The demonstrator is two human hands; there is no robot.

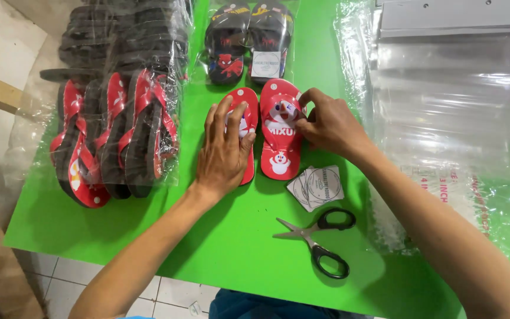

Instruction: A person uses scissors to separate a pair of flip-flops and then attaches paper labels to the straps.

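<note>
— How many sandals are out loose?

— Two red sandals, side by side at the bench's centre. The left hand [224, 155] lies flat on the left red sandal [244, 127], fingers spread and relaxed. The right hand [326, 124] pinches the strap of the right red sandal [280, 139], fingers closed on it.

— And the rest?

— One bagged black pair [248, 41] at twelve o'clock from those. One big clear bag of red-and-black sandals [113, 130] at nine o'clock; I can't count them all. One pair of black-handled scissors [320, 236] at five o'clock, with a small stack of square labels [316, 187] just above; number unclear.

— The surface?

— A bright green bench [237, 248], a pile of clear plastic bags [450, 88] at three o'clock, and pale tiled floor [166, 295] below the near edge.
</note>
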